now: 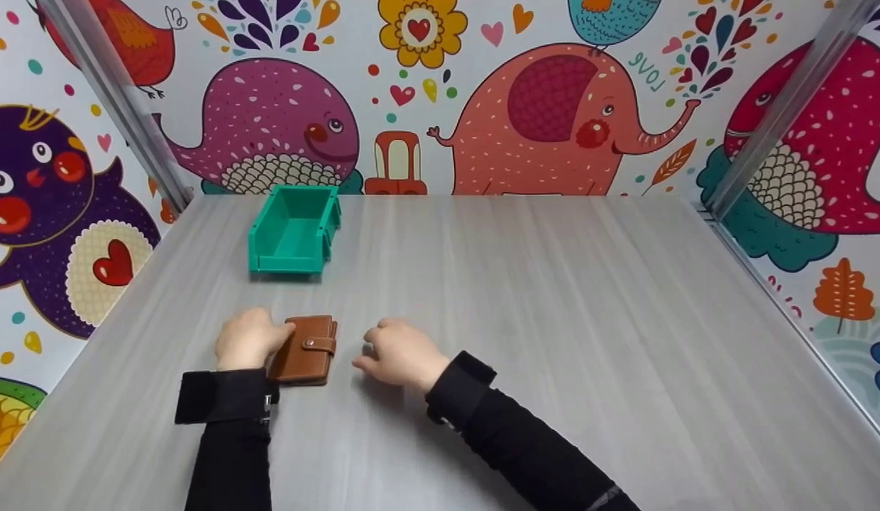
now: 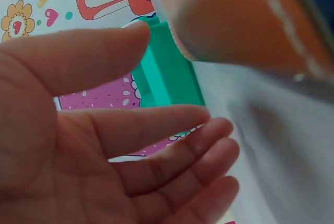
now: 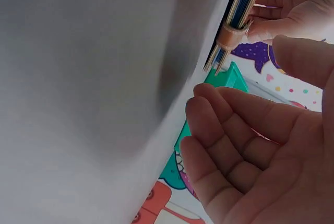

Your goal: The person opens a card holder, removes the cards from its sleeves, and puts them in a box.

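Note:
A brown leather wallet (image 1: 305, 362) with a snapped strap lies flat on the table. Its layered edge, held by the strap (image 3: 230, 37), shows in the right wrist view. Just left of the wallet is my left hand (image 1: 247, 341), the thumb overlapping its edge in the head view. The left wrist view has that hand's fingers (image 2: 156, 130) loosely extended, with nothing between them and the thumb. My right hand (image 1: 403, 355) hovers a short way right of the wallet, apart from it. Its fingers (image 3: 224, 145) are relaxed and slightly bent, holding nothing.
Beyond the wallet, at the back left of the table (image 1: 525, 305), stands a green plastic bin (image 1: 285, 265) with a low front. Printed cartoon panels (image 1: 411, 92) wall the table at the back and sides, with metal posts (image 1: 121, 106) at the corners.

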A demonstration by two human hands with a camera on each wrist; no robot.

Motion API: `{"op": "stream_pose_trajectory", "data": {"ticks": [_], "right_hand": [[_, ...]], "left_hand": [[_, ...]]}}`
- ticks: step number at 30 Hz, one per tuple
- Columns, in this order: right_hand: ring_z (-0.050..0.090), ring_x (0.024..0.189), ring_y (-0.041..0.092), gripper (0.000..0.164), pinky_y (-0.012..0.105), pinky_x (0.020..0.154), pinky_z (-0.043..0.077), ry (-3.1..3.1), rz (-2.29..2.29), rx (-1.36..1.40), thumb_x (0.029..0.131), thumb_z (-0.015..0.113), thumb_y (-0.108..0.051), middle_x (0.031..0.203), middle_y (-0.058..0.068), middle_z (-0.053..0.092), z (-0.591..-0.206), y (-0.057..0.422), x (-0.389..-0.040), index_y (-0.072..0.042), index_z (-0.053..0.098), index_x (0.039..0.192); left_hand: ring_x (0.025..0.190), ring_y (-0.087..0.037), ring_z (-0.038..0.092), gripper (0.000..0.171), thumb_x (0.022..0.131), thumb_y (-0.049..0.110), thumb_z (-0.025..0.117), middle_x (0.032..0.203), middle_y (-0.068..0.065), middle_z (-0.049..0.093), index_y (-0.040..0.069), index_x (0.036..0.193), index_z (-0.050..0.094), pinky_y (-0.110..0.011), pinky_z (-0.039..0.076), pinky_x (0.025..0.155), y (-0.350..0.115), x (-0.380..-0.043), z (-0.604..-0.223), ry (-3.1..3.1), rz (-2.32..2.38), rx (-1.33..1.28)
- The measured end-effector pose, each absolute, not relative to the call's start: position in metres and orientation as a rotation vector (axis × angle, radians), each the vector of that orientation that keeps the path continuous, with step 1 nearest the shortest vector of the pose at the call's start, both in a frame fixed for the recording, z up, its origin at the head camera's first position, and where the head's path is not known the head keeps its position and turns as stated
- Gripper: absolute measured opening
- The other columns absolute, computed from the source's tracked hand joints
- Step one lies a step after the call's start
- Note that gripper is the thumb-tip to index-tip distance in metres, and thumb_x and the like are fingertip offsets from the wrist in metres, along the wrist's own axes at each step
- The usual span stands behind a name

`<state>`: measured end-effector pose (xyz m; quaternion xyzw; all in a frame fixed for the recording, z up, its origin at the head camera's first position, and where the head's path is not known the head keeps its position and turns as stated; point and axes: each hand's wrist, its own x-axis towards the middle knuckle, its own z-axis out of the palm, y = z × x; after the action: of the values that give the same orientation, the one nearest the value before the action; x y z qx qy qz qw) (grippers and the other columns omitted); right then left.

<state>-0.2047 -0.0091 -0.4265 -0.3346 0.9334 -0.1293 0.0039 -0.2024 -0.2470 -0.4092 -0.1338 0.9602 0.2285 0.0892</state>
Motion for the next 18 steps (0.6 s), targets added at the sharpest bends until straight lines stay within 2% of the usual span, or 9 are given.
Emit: {"op": "stream_pose_trajectory", "data": {"ticks": [6, 12, 18], "right_hand": [[0.057, 0.078, 0.015, 0.033, 0.028, 0.068, 0.048, 2.85, -0.347, -1.026, 0.094, 0.065, -0.042, 0.085, 0.0, 0.061, -0.425, -0.03, -0.206, -0.01, 0.071, 0.094], [0.056, 0.075, 0.013, 0.032, 0.027, 0.063, 0.046, 2.832, -0.337, -0.992, 0.093, 0.066, -0.043, 0.084, -0.001, 0.06, -0.426, -0.045, -0.207, -0.011, 0.073, 0.094], [0.052, 0.072, 0.012, 0.031, 0.026, 0.06, 0.043, 2.832, -0.361, -0.966, 0.094, 0.065, -0.042, 0.08, -0.002, 0.056, -0.43, -0.053, -0.208, -0.012, 0.069, 0.087]], "left_hand": [[0.083, -0.037, 0.06, 0.043, 0.095, 0.032, 0.059, 0.099, -0.027, 0.062, -0.01, 0.1, 0.063, -0.045, 0.051, 0.064, -0.249, -0.203, -0.412, 2.848, 0.65, -0.416], [0.094, -0.046, 0.061, 0.045, 0.096, 0.032, 0.058, 0.111, -0.033, 0.06, -0.012, 0.109, 0.063, -0.052, 0.052, 0.072, -0.249, -0.203, -0.411, 2.849, 0.612, -0.415], [0.083, -0.035, 0.059, 0.042, 0.095, 0.03, 0.059, 0.099, -0.026, 0.063, -0.011, 0.103, 0.064, -0.045, 0.05, 0.068, -0.249, -0.203, -0.41, 2.836, 0.643, -0.418]]}}
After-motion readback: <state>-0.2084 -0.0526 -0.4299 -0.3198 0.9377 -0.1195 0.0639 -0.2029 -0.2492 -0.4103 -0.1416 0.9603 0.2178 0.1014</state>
